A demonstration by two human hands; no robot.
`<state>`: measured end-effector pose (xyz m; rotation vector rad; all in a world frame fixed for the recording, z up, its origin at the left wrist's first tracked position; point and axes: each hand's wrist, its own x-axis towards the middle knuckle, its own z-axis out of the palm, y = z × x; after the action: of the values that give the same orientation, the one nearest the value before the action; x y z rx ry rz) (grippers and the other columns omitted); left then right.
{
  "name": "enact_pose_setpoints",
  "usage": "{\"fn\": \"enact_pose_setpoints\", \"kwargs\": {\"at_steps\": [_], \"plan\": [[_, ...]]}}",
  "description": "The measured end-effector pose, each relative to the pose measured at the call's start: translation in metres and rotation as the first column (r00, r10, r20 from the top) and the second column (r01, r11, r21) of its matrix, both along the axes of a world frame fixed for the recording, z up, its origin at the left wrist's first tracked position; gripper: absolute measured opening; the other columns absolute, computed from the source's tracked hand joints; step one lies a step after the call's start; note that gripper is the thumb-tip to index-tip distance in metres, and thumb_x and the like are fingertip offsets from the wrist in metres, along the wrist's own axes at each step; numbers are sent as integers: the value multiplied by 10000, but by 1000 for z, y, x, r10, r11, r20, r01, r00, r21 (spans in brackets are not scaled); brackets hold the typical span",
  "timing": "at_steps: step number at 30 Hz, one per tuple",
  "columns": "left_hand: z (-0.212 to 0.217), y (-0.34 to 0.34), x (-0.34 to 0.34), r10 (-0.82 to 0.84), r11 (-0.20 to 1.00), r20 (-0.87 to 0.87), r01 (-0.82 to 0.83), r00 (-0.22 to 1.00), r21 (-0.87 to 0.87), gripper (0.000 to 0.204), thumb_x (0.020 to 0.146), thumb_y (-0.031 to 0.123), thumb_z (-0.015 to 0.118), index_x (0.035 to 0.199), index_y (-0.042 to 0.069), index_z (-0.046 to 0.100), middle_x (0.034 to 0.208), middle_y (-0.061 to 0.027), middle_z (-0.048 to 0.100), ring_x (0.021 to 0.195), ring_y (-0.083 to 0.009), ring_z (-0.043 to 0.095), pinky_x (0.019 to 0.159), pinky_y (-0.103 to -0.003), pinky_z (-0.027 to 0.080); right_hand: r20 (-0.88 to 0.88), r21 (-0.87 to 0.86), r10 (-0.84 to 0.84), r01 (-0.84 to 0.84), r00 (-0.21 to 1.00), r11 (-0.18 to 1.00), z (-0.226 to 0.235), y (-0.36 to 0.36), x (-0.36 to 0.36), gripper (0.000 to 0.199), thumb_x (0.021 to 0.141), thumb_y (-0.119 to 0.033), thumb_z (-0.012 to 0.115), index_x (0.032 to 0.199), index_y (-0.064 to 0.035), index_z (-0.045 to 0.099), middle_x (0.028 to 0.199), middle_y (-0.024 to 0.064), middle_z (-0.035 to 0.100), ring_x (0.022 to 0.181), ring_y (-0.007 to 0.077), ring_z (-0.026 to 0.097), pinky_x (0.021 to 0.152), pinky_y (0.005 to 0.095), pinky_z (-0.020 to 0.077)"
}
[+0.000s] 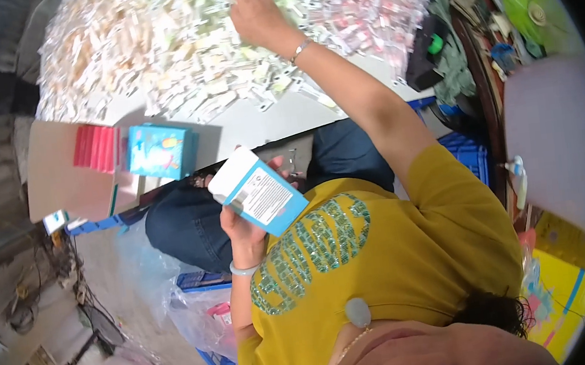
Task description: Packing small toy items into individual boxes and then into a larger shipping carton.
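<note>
A: State the nearest item and the hand on it.

B: The left hand [244, 233] holds a blue and white box [259, 192] above the lap. The fingers wrap the box's lower edge from below, thumb on the near side. The box is tilted, and its white printed label panel faces up. A pale bangle sits on that wrist.

A: Open room around it?

B: Little. The box hangs just over the knees, near the edge of the white work surface [257, 121]. A bare strip of that surface lies between the edge and the heap beyond.

A: The surface itself?

B: A white sheet on the floor. At its left side lies brown cardboard [54, 181], with a stack of red flat packs [95, 147] on it. A second blue carton [159, 151] stands just beside the stack.

A: Farther out?

B: The right hand [253, 15] reaches into a large heap of small sachets [169, 45], coloured cream, pale green and pink from left to right. The fingers are curled down among the sachets. Whether they pinch one cannot be told.

A: Right margin?

B: A blue crate [470, 155], dark cloth, and a green fan [532, 7].
</note>
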<state>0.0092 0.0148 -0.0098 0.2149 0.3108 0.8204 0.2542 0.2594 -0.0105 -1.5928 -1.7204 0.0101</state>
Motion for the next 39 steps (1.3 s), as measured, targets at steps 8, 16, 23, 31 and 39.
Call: {"fn": "enact_pose_setpoints", "kwargs": {"at_steps": [8, 16, 23, 31, 39], "plan": [[-5, 4, 11, -88, 995, 36, 86, 995, 46, 998, 707, 578, 723, 1467, 108, 280, 1313, -218, 470, 1253, -390, 448, 1074, -521, 355, -305, -352, -319, 205, 897, 913, -13, -144, 92, 291, 884, -222, 602, 1095, -27, 555, 958, 194, 660, 869, 341, 651, 768, 392, 499], [-6, 5, 21, -59, 997, -16, 59, 998, 42, 942, 755, 648, 628, 1443, 87, 315, 1265, -199, 491, 1217, -377, 474, 1069, -519, 360, 4, -401, -696, 638, 718, 657, -28, -143, 142, 704, 774, -375, 723, 1296, 6, 443, 1135, 276, 614, 1047, 394, 606, 895, 403, 471], [-11, 3, 11, -8, 998, -98, 13, 995, 55, 971, 772, 651, 614, 1497, 145, 214, 1237, -207, 503, 1178, -382, 509, 1029, -551, 397, -317, -171, -628, 609, 711, 775, -60, -152, 187, 544, 742, -159, 676, 1198, 69, 486, 1076, 193, 629, 969, 300, 622, 859, 339, 480], [-21, 3, 9, -26, 1000, -116, 28, 993, 15, 903, 786, 662, 581, 1419, 57, 362, 1261, -216, 503, 1176, -380, 513, 1027, -546, 408, -806, -431, -403, 36, 434, 902, -17, -194, 117, 213, 786, -52, 603, 996, -16, 607, 772, 76, 595, 659, 191, 599, 585, 311, 462], [-18, -3, 4, -18, 1000, -90, 15, 996, -27, 1012, 735, 766, 559, 1420, 50, 351, 1285, -213, 512, 1160, -367, 542, 1010, -491, 441, 206, -542, 663, -480, 720, 690, 4, -196, 83, 355, 781, -16, 541, 1112, -120, 616, 877, 72, 480, 851, 255, 495, 761, 339, 364]]}}
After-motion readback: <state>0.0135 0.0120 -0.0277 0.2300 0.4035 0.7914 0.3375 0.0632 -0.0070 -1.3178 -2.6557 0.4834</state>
